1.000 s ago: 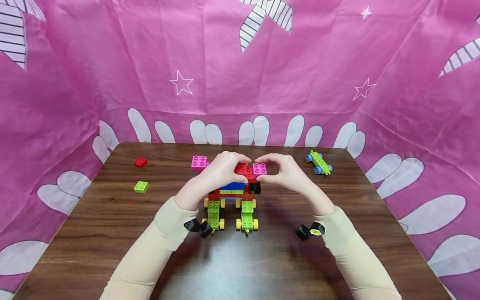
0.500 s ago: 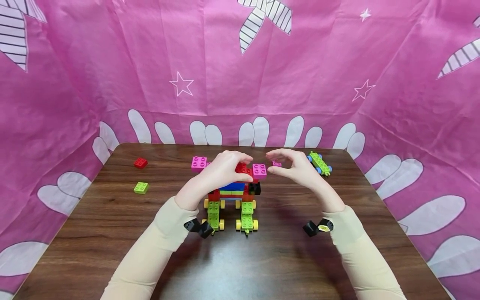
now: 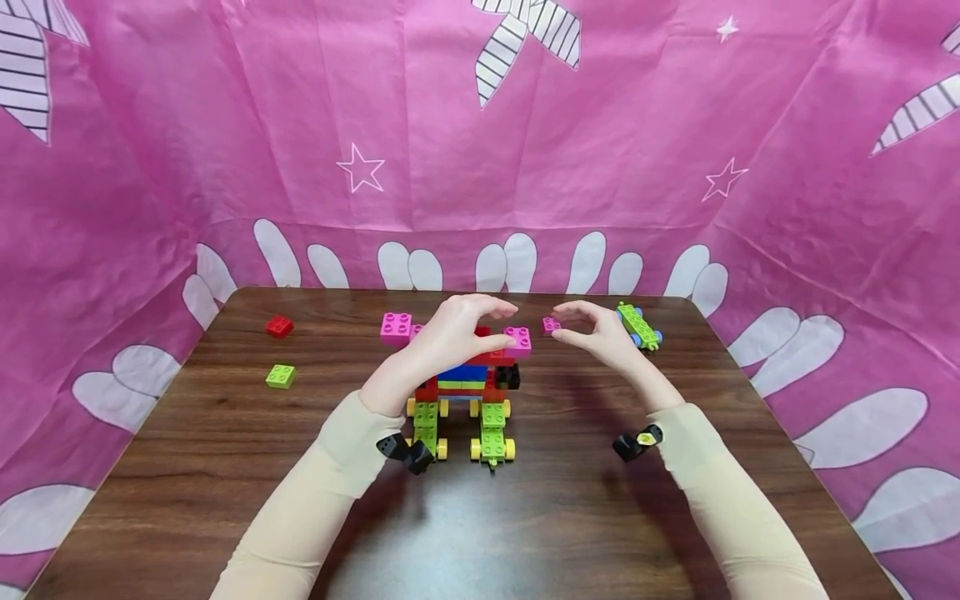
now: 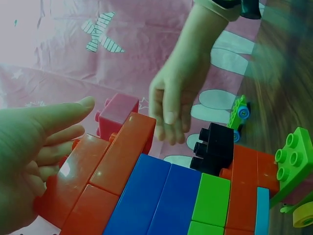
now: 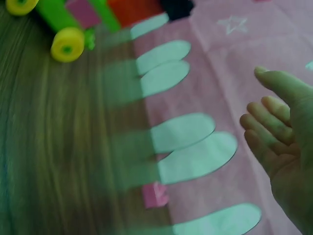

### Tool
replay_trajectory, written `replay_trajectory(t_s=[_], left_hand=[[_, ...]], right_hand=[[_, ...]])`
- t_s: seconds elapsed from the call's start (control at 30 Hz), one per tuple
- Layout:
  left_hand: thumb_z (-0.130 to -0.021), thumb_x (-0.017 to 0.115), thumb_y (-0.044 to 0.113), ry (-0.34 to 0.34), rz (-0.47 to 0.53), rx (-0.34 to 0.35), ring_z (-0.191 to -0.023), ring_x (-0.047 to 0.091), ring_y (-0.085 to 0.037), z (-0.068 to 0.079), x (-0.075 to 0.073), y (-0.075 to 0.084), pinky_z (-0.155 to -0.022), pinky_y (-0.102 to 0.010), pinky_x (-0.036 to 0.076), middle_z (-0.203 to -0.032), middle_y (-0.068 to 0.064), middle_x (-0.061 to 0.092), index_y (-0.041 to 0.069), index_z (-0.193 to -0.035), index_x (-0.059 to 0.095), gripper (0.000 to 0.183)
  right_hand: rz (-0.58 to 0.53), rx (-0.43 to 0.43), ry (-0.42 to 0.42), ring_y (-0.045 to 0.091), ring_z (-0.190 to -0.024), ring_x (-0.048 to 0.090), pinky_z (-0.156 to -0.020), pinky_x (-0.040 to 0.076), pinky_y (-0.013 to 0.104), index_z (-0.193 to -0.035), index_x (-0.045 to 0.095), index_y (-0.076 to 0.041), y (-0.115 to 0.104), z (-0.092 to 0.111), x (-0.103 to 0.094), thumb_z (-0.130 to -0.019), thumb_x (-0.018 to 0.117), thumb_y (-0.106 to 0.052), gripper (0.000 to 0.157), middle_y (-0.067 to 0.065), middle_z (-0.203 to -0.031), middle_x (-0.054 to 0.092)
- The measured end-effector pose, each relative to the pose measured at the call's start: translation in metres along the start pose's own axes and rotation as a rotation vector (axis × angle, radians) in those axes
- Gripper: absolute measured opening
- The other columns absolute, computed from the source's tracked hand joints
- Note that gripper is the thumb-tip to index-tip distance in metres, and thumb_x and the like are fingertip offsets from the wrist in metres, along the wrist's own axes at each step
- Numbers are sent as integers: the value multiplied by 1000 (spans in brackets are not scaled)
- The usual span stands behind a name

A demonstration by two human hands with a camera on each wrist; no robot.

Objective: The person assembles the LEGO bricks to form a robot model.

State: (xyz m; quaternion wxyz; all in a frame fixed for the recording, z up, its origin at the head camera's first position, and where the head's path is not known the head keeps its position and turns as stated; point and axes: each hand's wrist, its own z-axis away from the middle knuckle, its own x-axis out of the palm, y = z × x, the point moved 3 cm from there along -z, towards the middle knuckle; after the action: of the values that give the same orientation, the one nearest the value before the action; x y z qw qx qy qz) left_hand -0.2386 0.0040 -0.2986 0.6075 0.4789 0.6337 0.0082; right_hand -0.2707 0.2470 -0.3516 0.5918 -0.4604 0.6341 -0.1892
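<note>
A model built of toy bricks (image 3: 461,372) stands at the table's middle on lime wheeled bases (image 3: 492,429) with yellow wheels. Its top carries a pink brick (image 3: 517,340) at the right end and another pink brick (image 3: 396,327) at the left. My left hand (image 3: 453,329) is over the top, its thumb and fingers spread apart. The left wrist view has those fingers beside the red top bricks (image 4: 122,156). My right hand (image 3: 606,335) hovers to the right of the model, loosely curved and holding nothing. Beyond its fingertips a loose pink brick (image 3: 551,326) lies on the table.
At the left of the table (image 3: 187,467) lie a red brick (image 3: 280,326) and a lime brick (image 3: 281,376). A lime car base (image 3: 639,327) with blue wheels stands at the back right. Pink cloth (image 3: 450,125) hangs round the back and sides.
My right hand has moved right, away from the model's pink end brick, uncovering the loose pink brick behind. My left hand has shifted slightly right, with its thumb now overlapping the pink end brick.
</note>
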Motion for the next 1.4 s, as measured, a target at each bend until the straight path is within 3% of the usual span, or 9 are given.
replay_trajectory(t_s=[0.1, 0.33, 0.5, 0.57, 0.73, 0.9, 1.03, 1.2, 1.4], left_hand=[[-86, 74, 21, -10, -18, 13, -111, 62, -21, -1, 0, 2, -95, -33, 51, -119, -7, 68, 9, -122, 65, 39], [-85, 74, 25, -25, -19, 17, -111, 62, -20, -3, 3, 3, -96, -32, 50, -118, -6, 68, 9, -122, 65, 41], [-85, 73, 29, -38, -18, 7, -111, 61, -19, -3, 7, 0, -97, -33, 49, -118, -5, 68, 9, -122, 65, 43], [-85, 73, 29, -35, -17, 3, -110, 62, -19, -2, 7, -2, -97, -33, 50, -117, -5, 68, 10, -122, 66, 42], [-85, 73, 33, -28, -44, -4, -106, 63, -17, -2, 8, -5, -93, -32, 51, -114, -3, 70, 12, -117, 69, 38], [-85, 73, 35, -30, -62, 1, -102, 64, -16, -2, 9, -5, -90, -31, 52, -109, -2, 71, 13, -114, 71, 36], [-85, 73, 34, -31, -62, 0, -101, 64, -15, -2, 9, -5, -89, -30, 52, -108, -2, 71, 13, -114, 71, 36], [-85, 74, 33, -30, -61, 1, -101, 64, -15, -2, 9, -5, -89, -29, 52, -109, -2, 72, 13, -113, 72, 35], [-85, 74, 34, -36, -71, 11, -102, 65, -15, -3, 9, -5, -90, -29, 52, -111, -2, 72, 13, -113, 72, 36]], right_hand=[[-17, -22, 26, 43, -108, 59, -82, 49, 14, -119, 58, 8, 1, 1, -1, -87, 69, -2, 36, 30, -117, 62], [-41, -21, 70, 8, -97, 63, -84, 51, 17, -119, 58, 9, 27, -6, -2, -85, 70, -1, 38, 30, -117, 61], [-12, 12, 55, 36, -106, 62, -88, 52, 25, -123, 57, 7, 52, -15, 1, -86, 71, -5, 41, 28, -119, 61], [-13, 27, 53, 43, -110, 58, -88, 51, 23, -124, 57, 6, 68, -21, 3, -86, 71, -8, 43, 28, -120, 61], [-22, 61, 55, 40, -110, 60, -85, 48, 15, -124, 58, 4, 102, -34, 7, -85, 74, -14, 45, 27, -121, 61], [7, 94, 58, 36, -108, 62, -90, 50, 36, -122, 60, 2, 119, -39, 8, -83, 76, -18, 47, 23, -119, 64], [63, 104, 56, 35, -112, 58, -96, 44, 49, -125, 58, 2, 127, -42, 10, -83, 76, -20, 51, 21, -123, 62], [102, 117, 8, 37, -126, 48, -106, 36, 53, -132, 53, 1, 134, -50, 14, -85, 74, -21, 56, 20, -135, 54], [73, 169, -60, 39, -130, 44, -108, 34, 54, -135, 50, -1, 142, -57, 17, -86, 73, -23, 59, 20, -139, 50]])
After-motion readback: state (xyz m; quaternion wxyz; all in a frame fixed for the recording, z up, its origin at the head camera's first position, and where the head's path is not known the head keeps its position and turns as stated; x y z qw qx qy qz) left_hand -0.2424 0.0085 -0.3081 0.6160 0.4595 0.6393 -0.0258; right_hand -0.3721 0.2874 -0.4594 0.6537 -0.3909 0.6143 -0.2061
